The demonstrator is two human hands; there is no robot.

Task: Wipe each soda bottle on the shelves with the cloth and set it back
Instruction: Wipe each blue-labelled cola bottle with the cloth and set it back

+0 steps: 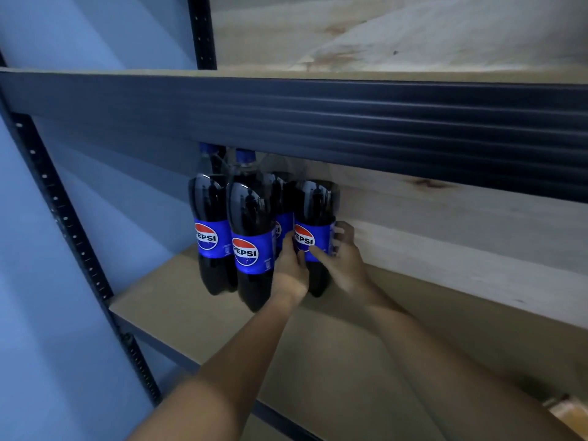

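Several dark Pepsi soda bottles with blue labels stand in a cluster on the brown shelf board. My right hand grips the rightmost bottle around its label, thumb across the front and fingers behind it. My left hand touches that bottle's left side, fingers reaching up between it and the front middle bottle. A far left bottle and a rear bottle stand behind. I cannot see any cloth.
A dark metal shelf beam runs overhead and hides the bottle tops at the right. A perforated upright post stands at the left. Pale wooden back panel lies behind the shelf. A cardboard corner shows at the bottom right.
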